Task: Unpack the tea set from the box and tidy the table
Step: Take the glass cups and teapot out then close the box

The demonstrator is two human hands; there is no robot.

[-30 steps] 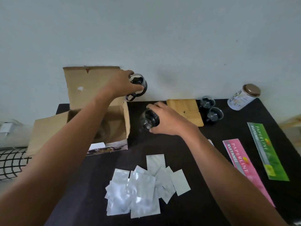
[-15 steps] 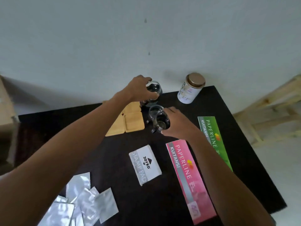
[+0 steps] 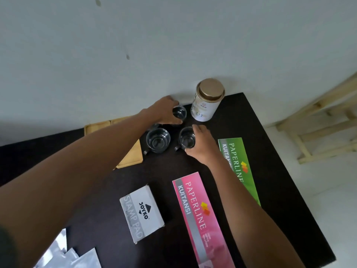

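Three clear glass cups with dark handles stand near the back of the black table [image 3: 270, 171]. My left hand [image 3: 164, 111] wraps the rear cup [image 3: 179, 113] beside the white tin. My right hand [image 3: 201, 146] grips the right cup [image 3: 186, 140], which rests on the table. A third cup [image 3: 158, 141] stands free between my arms, touching neither hand. Wooden coasters [image 3: 133, 155] lie partly under my left forearm. The cardboard box is out of view.
A white tin with a gold lid [image 3: 207, 101] stands against the wall. A pink receipt book [image 3: 199, 215], a green one [image 3: 239, 163] and a stamp pad box [image 3: 142, 211] lie on the table. Silver sachets [image 3: 77, 258] sit at the lower left. A wooden frame [image 3: 318, 117] stands right.
The view has swung right, away from the box. Both hands carried their cups rightward and lowered them to the table by the tin; a third cup now shows between them.
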